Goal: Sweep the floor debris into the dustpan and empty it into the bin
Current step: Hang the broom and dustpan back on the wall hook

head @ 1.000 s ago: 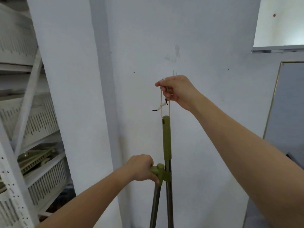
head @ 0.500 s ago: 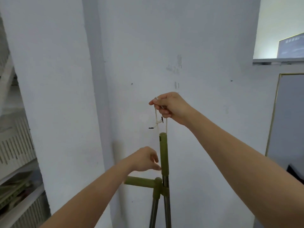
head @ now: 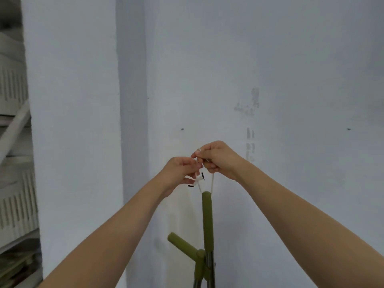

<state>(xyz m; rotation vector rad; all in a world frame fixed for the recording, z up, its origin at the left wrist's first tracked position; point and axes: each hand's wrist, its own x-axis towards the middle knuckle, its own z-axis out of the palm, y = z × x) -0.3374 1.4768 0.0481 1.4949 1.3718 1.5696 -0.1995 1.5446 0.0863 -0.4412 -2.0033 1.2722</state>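
While both arms reach forward, the left hand (head: 180, 171) and right hand (head: 218, 159) pinch the white string (head: 212, 182) with curled fingers. Its loop hangs from the green broom handle (head: 207, 217), upright below the hands, near the white wall (head: 291, 80).

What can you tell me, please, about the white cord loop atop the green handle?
The cord loop is thin and white, two strands rising off the upright green handle. A knot with black-tipped ends sits on the left strand. The right hand pinches its top; the left hand pinches near the knot.
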